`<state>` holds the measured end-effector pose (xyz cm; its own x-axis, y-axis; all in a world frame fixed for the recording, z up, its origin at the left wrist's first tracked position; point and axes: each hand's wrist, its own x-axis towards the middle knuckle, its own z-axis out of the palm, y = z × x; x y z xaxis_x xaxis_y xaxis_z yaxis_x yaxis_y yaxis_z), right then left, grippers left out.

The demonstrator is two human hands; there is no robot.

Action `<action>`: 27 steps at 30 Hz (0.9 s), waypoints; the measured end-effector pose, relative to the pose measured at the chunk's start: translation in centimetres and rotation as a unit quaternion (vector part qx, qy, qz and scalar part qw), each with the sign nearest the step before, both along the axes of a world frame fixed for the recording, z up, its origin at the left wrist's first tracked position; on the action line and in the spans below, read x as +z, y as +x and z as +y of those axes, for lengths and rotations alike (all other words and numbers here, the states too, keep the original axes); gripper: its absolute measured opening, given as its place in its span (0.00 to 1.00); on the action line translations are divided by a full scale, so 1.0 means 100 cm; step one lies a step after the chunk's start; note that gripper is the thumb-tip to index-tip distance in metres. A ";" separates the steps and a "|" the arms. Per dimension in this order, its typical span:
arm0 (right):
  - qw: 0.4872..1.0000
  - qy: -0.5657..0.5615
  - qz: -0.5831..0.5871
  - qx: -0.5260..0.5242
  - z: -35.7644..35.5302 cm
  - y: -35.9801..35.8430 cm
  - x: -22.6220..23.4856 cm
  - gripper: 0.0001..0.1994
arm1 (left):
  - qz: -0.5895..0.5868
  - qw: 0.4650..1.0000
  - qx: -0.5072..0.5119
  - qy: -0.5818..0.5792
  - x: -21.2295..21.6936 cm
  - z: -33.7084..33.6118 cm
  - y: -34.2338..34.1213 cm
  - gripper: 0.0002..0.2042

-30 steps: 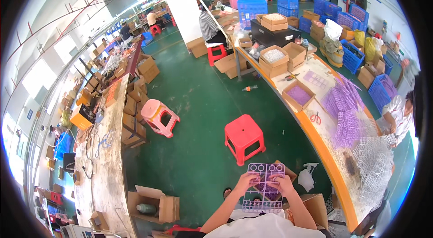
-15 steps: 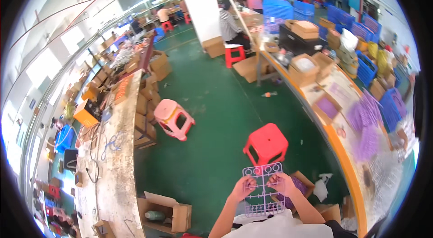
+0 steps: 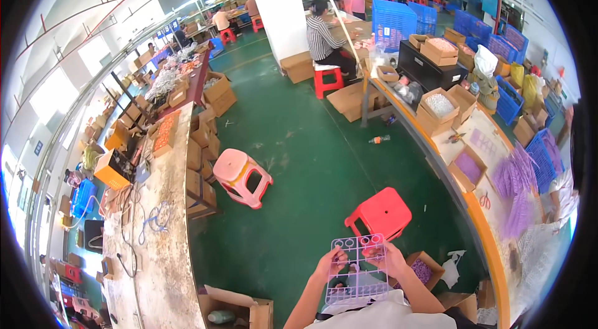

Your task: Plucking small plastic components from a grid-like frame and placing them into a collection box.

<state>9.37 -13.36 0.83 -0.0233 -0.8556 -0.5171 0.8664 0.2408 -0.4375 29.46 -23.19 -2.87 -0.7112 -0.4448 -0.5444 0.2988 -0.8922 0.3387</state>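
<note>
Left hand (image 3: 329, 262) and right hand (image 3: 385, 260) are being used to pinch opposite upper sides of a purple plastic sprue frame (image 3: 356, 295), which is being held before a white garment (image 3: 380, 316), seemingly for steady two-sided support.

Left hand (image 3: 330, 262) grips the left of the purple frame (image 3: 355, 293), right hand (image 3: 387, 258) its right; bare forearms (image 3: 418, 290) slant toward it.

The cardboard box (image 3: 438, 276) with purple pieces (image 3: 422, 271), earlier mostly behind the purple frame (image 3: 357, 271), is now showing at its right.
</note>
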 end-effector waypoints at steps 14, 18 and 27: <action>0.988 -0.019 0.114 0.105 -0.171 -0.089 0.000 0.07 | -0.010 0.989 -0.122 -0.087 0.036 -0.160 -0.060 0.16; 0.980 -0.018 0.122 0.157 -0.202 -0.094 0.005 0.09 | -0.200 0.961 -0.055 -0.185 0.037 -0.187 -0.077 0.10; 0.913 -0.019 0.350 0.209 -0.231 -0.098 0.011 0.10 | -0.182 0.953 -0.044 -0.237 0.024 -0.212 -0.081 0.10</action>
<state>-0.45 -36.42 1.95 -0.0045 -0.8825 -0.4703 0.2070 0.4593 -0.8638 21.35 -44.39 -0.47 -0.5597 -0.6502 -0.5138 0.0164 -0.6286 0.7776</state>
